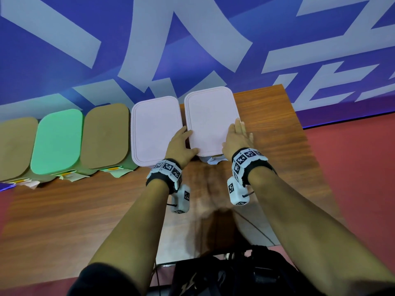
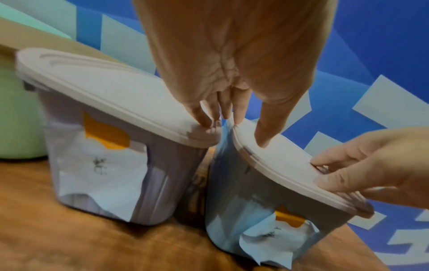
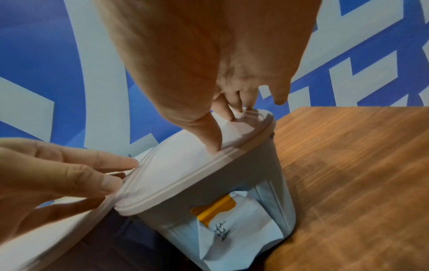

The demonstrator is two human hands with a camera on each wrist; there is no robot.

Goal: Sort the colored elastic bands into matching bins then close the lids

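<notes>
Five lidded bins stand in a row along the back of the wooden table (image 1: pixel 85 210). Both my hands are on the rightmost bin's pale pink lid (image 1: pixel 211 120), which lies flat on its greyish bin (image 3: pixel 267 174). My left hand (image 1: pixel 192 141) touches the lid's left edge with straight fingers, thumb (image 2: pixel 262 139) pressing on top, beside the neighbouring pink-lidded bin (image 1: pixel 157 129). My right hand (image 1: pixel 232 133) presses the lid's right side, thumb (image 3: pixel 212 144) near the front rim, fingers at the far edge. No elastic bands are in view.
To the left stand a brown-lidded bin (image 1: pixel 105 133), a green-lidded bin (image 1: pixel 57 139) and another brown-lidded bin (image 1: pixel 15 146). Paper labels with orange tape (image 3: pixel 218 209) hang on the bins' fronts. A blue-and-white banner (image 1: pixel 192 39) rises behind. The table's right edge (image 1: pixel 299 120) is close.
</notes>
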